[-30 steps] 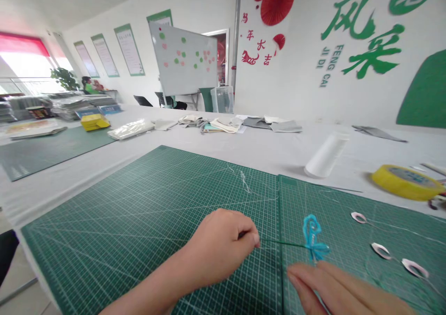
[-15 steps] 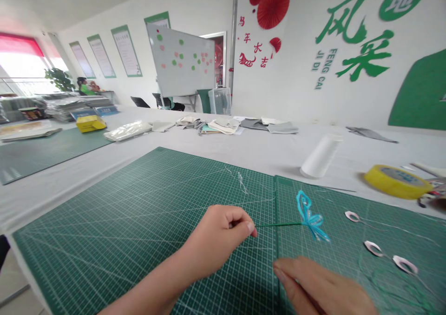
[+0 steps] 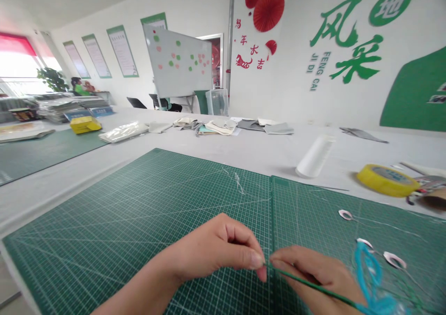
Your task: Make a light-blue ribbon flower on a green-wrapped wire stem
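A thin green stem [image 3: 315,286] runs from my left fingertips toward the lower right, ending in a blue looped butterfly-like ornament [image 3: 370,269] that is partly cut off by the frame. My left hand [image 3: 223,250] is closed, pinching the stem's tip between thumb and forefinger. Close beside it, my right hand [image 3: 313,266] has its fingers pressed together, their tips at the stem near the pinch. The stem passes across in front of the right hand; what those fingers hold is hidden. Tangled green thread [image 3: 414,296] lies behind the ornament.
Green cutting mats [image 3: 167,199] lie under my hands. White oval rings with thread tails, one a white ring [image 3: 345,214], rest at right. Beyond stand a white thread cone [image 3: 316,157] and a yellow tape roll [image 3: 386,180]. Fabric pieces [image 3: 223,127] lie farther back.
My left hand has moved down and right, to beside my right hand. The stem has swung from level to slanting, bringing the blue ornament down and to the right, closer to me.
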`<move>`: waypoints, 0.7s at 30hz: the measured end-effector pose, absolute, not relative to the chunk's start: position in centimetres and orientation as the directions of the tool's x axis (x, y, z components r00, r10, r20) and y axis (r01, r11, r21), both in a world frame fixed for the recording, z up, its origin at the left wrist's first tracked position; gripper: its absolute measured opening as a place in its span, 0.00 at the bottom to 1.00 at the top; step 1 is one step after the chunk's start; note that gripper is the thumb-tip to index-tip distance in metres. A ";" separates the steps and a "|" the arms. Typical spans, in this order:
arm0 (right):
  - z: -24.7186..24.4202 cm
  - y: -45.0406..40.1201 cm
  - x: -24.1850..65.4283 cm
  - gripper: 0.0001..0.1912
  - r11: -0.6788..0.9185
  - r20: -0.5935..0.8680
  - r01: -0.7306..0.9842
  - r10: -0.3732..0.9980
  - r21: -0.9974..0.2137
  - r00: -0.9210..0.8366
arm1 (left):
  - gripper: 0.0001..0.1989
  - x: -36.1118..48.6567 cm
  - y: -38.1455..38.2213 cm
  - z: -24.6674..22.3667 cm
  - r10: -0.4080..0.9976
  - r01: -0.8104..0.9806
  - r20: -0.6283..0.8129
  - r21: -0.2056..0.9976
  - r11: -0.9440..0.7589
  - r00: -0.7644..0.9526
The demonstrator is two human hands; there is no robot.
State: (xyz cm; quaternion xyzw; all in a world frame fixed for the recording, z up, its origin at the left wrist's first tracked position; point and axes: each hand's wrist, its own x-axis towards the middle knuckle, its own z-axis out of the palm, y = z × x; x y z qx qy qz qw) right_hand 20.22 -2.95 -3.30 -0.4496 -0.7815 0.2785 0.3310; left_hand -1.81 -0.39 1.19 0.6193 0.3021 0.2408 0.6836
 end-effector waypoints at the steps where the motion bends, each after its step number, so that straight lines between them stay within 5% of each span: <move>1: -3.3 -2.8 20.4 0.11 0.434 0.264 0.507 0.890 -0.745 -0.372 | 0.08 -1.9 -0.4 1.1 0.676 0.060 -0.122 0.992 0.115 0.727; 14: -1.9 -2.1 21.4 0.13 0.333 0.054 0.472 0.857 -0.817 -0.512 | 0.06 -2.1 -0.3 -0.1 0.503 0.282 -0.202 0.956 -0.086 0.840; 21: -1.1 -2.4 21.9 0.13 0.520 0.144 0.550 0.798 -0.654 -0.585 | 0.08 -1.8 -0.6 0.7 0.622 0.455 -0.280 0.879 -0.139 0.732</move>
